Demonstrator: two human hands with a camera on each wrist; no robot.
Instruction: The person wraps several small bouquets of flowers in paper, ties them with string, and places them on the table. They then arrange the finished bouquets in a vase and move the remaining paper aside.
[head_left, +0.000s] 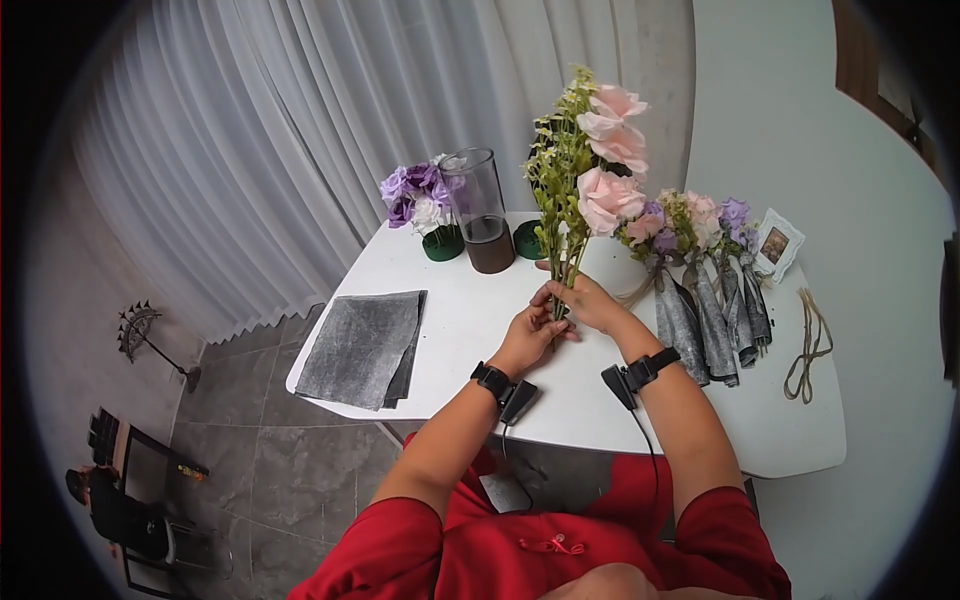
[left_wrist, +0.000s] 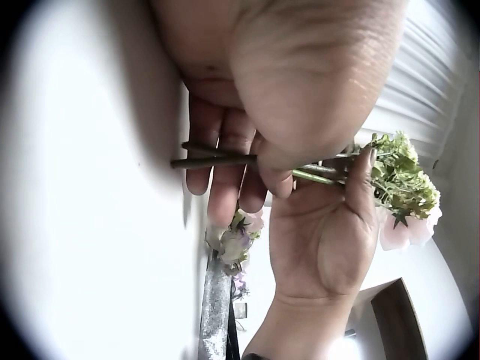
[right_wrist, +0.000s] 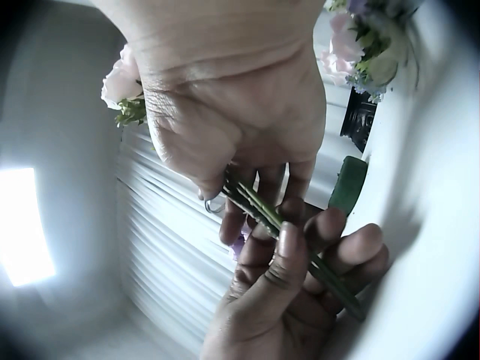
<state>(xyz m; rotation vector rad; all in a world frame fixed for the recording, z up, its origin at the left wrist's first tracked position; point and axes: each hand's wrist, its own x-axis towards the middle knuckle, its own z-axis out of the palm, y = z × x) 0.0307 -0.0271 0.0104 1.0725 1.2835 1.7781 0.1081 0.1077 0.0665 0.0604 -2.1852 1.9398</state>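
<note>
A bunch of artificial-looking flowers stands upright over the white table [head_left: 470, 375], with pale pink roses [head_left: 610, 200] on the right and sprigs of small daisy-like blossoms [head_left: 556, 175] on the left. My right hand [head_left: 592, 303] holds the green stems just below the leaves. Lower down, my left hand [head_left: 527, 341] pinches the same stems between thumb and fingers. In the left wrist view, the cut stem ends [left_wrist: 214, 160] stick out past the left hand's fingers. The right wrist view has the stems [right_wrist: 259, 210] running slantwise from the right palm across the left fingers.
Grey wrapping sheets [head_left: 360, 348] lie at the left. Behind them stand a glass vase [head_left: 480, 195], purple and white flowers [head_left: 420, 193] in green foam, and another foam block [head_left: 528, 240]. Several grey-wrapped small bouquets [head_left: 706, 310], twine [head_left: 810, 345] and a photo frame [head_left: 776, 246] lie right.
</note>
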